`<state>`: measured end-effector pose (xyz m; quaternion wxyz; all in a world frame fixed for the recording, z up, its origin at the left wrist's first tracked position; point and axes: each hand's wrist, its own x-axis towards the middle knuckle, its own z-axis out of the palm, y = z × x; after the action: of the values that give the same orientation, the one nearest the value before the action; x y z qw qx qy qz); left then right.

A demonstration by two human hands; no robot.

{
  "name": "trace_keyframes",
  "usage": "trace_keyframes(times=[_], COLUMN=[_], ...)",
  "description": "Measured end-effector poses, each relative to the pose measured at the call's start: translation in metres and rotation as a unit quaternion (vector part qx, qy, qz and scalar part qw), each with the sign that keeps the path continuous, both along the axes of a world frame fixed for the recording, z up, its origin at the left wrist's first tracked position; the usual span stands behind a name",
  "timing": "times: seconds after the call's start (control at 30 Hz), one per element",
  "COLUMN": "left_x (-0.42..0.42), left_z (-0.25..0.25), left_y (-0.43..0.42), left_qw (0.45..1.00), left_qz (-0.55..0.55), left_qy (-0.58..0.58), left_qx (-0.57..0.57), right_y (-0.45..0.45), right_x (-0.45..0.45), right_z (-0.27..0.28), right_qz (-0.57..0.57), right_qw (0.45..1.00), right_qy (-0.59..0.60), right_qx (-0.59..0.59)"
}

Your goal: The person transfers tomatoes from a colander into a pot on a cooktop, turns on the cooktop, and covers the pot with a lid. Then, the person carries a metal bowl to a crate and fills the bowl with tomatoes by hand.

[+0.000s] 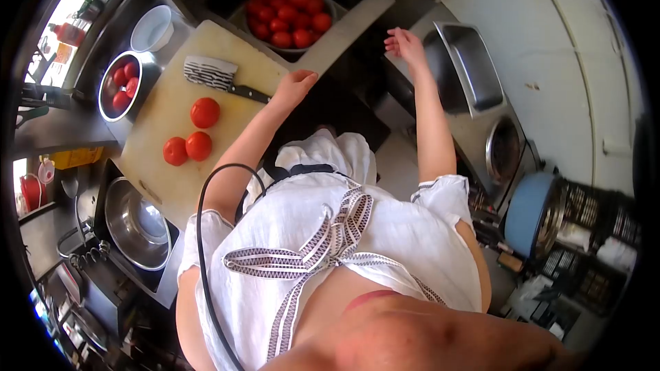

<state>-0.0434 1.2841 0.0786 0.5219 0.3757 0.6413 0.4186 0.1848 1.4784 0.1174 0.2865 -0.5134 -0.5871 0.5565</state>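
My left hand [297, 88] hovers by the right edge of the cutting board [251, 48], its fingers curled together with nothing visible in them. Close to it, the black handle of a cleaver with a black-and-white patterned blade [210, 73] points toward my wrist. Three tomatoes [205, 113] lie on the board below the cleaver. Out to the right, my right hand [405, 46] is raised and empty, fingers loosely apart, near a steel counter edge.
Many tomatoes fill a large metal bowl [292, 19] in the sink area ahead. A smaller metal bowl [141, 75] with several tomatoes and a white plastic bowl [152, 29] stand left of the board. An empty steel basin [137, 223] sits lower left, a rectangular steel pan [474, 69] right.
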Motion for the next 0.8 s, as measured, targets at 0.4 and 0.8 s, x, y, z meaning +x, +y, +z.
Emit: trace_keyframes(times=[0.4,0.8], left_x=[-0.089,-0.085], left_z=[-0.092,-0.119], left_y=[0.149,0.18], left_qw=[0.886,0.732], left_qz=[0.331,0.61], left_qy=[0.278,-0.21], left_qx=[-0.169,-0.22], right_y=[0.234,0.27], right_x=[-0.201,-0.253], right_z=[-0.152,-0.236], right_qz=[0.336,0.417], right_qw=[0.822,0.853], right_qy=[-0.422,-0.257], right_qx=[0.181,0.179])
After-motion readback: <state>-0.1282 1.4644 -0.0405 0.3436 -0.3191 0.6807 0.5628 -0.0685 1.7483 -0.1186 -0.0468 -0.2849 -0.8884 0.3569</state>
